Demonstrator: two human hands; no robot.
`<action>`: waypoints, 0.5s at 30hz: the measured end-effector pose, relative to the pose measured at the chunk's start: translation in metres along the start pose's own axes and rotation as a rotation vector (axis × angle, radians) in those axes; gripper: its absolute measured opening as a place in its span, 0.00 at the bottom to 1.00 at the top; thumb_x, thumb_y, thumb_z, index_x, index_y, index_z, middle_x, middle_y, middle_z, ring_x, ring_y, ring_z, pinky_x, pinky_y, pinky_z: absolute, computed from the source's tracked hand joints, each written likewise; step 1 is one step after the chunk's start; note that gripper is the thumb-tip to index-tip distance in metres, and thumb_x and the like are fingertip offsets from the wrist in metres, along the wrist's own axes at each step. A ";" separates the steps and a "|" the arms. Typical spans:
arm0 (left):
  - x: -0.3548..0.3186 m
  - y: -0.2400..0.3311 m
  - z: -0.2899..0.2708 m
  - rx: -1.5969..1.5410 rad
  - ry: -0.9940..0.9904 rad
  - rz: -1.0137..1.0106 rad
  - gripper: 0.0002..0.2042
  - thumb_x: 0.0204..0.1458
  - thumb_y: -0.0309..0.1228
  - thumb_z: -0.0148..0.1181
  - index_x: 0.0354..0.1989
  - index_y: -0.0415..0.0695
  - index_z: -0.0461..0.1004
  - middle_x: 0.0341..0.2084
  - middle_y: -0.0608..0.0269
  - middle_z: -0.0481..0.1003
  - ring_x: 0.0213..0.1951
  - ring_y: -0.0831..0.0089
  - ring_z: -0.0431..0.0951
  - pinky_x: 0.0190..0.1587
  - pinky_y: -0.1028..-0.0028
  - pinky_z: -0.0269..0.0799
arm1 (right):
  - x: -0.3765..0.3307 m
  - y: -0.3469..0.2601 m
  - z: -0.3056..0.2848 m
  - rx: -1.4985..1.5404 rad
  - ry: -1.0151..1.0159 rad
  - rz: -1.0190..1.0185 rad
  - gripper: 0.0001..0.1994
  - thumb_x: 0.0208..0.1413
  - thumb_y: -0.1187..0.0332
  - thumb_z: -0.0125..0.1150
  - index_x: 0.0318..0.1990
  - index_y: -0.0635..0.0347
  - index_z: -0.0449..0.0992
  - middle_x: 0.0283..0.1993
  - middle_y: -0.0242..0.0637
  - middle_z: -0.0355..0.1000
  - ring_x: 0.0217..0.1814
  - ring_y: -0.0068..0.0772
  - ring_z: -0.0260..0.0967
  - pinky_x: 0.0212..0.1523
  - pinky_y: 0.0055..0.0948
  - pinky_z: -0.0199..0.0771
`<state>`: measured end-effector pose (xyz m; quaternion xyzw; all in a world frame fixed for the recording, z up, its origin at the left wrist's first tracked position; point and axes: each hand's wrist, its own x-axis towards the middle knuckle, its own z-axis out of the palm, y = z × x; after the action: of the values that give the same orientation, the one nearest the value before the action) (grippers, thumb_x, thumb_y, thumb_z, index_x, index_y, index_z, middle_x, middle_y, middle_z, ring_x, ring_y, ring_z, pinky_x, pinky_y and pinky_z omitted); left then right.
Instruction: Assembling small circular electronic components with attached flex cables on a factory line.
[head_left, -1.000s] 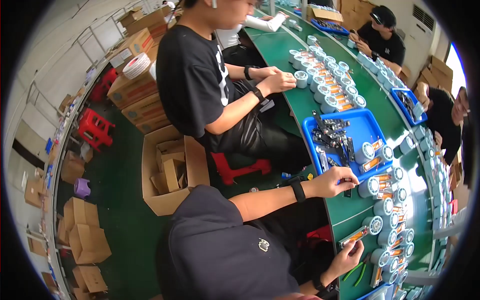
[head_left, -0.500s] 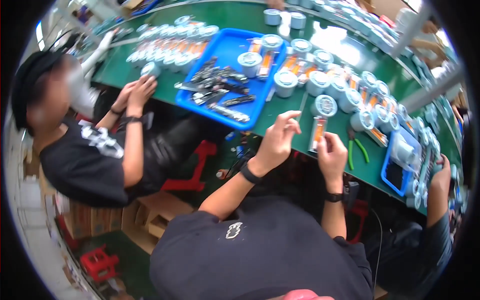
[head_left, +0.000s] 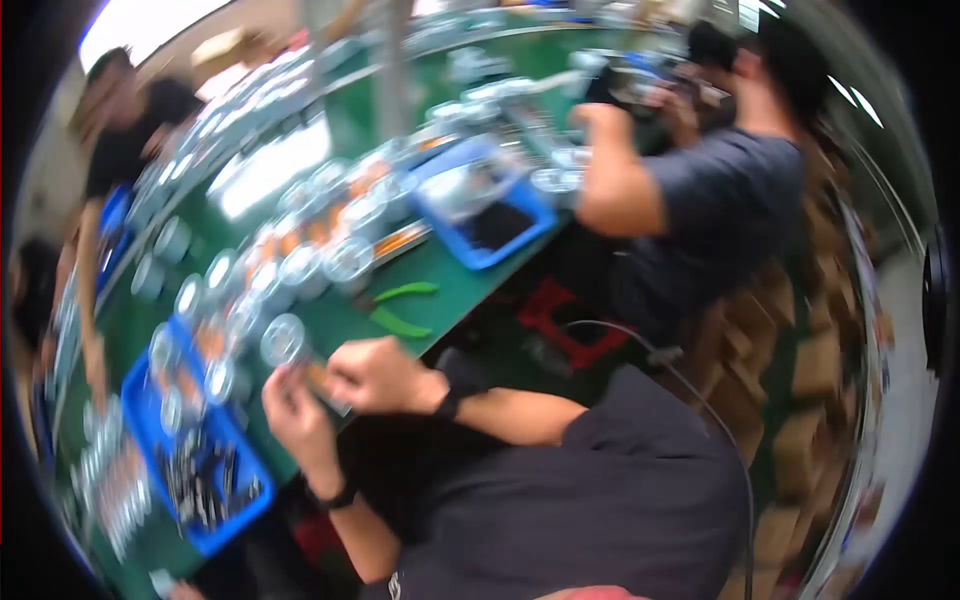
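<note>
The scene is viewed from one head-worn fisheye, tilted down from close above; the green table stretches toward ten o'clock.

A tray lies on the table left of the pliers, another tray behind them.

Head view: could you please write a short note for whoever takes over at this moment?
Left hand: at the table edge, touching a small strip; blur hides its grip.
Right hand: grip closed on the strip.
Things: a round reel sits just beyond the hands; green pliers lie untouched; a blue tray of dark parts is beside the left hand.
Done: rows of reels stand on the table.
Left: the strip is in hand, not yet set down.
</note>
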<state>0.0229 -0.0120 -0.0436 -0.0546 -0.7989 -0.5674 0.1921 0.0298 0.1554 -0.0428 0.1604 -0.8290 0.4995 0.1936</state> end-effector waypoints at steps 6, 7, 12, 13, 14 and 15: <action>0.000 0.004 -0.002 0.074 -0.040 0.161 0.05 0.64 0.22 0.56 0.46 0.36 0.75 0.38 0.57 0.79 0.40 0.70 0.79 0.46 0.71 0.74 | -0.004 -0.005 -0.008 -0.076 -0.019 -0.026 0.13 0.56 0.59 0.64 0.28 0.60 0.74 0.29 0.45 0.75 0.33 0.53 0.76 0.35 0.46 0.75; -0.002 0.006 0.001 0.085 -0.064 0.152 0.05 0.64 0.23 0.56 0.45 0.36 0.75 0.36 0.58 0.78 0.38 0.70 0.77 0.43 0.71 0.73 | -0.007 -0.003 -0.011 -0.090 -0.022 -0.015 0.13 0.56 0.59 0.64 0.28 0.60 0.74 0.29 0.45 0.75 0.34 0.53 0.76 0.35 0.46 0.75; -0.006 0.013 -0.003 0.110 -0.140 0.095 0.04 0.64 0.23 0.57 0.43 0.37 0.74 0.33 0.61 0.75 0.32 0.72 0.72 0.37 0.72 0.69 | -0.009 -0.001 -0.010 -0.103 -0.026 -0.017 0.13 0.56 0.59 0.64 0.29 0.61 0.75 0.29 0.45 0.75 0.34 0.53 0.76 0.36 0.47 0.75; -0.006 0.012 -0.005 0.105 -0.159 0.074 0.03 0.63 0.23 0.58 0.43 0.37 0.74 0.32 0.62 0.75 0.32 0.74 0.71 0.36 0.73 0.68 | -0.010 0.000 -0.008 -0.102 -0.024 -0.024 0.13 0.56 0.60 0.64 0.29 0.61 0.75 0.29 0.45 0.75 0.34 0.53 0.76 0.36 0.47 0.75; -0.006 0.011 -0.006 0.101 -0.161 0.077 0.03 0.63 0.23 0.58 0.43 0.37 0.74 0.32 0.62 0.75 0.32 0.74 0.71 0.36 0.73 0.68 | -0.011 0.001 -0.006 -0.106 -0.021 -0.025 0.13 0.56 0.60 0.64 0.29 0.61 0.75 0.29 0.45 0.75 0.34 0.53 0.76 0.36 0.47 0.75; -0.006 0.010 -0.007 0.091 -0.159 0.097 0.03 0.63 0.23 0.58 0.42 0.37 0.74 0.32 0.63 0.74 0.30 0.75 0.70 0.34 0.73 0.66 | -0.010 -0.001 -0.004 -0.103 -0.016 -0.026 0.13 0.56 0.60 0.64 0.29 0.61 0.75 0.29 0.45 0.75 0.34 0.53 0.76 0.36 0.47 0.75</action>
<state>0.0329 -0.0142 -0.0347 -0.1293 -0.8329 -0.5145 0.1575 0.0400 0.1590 -0.0454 0.1647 -0.8531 0.4523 0.2014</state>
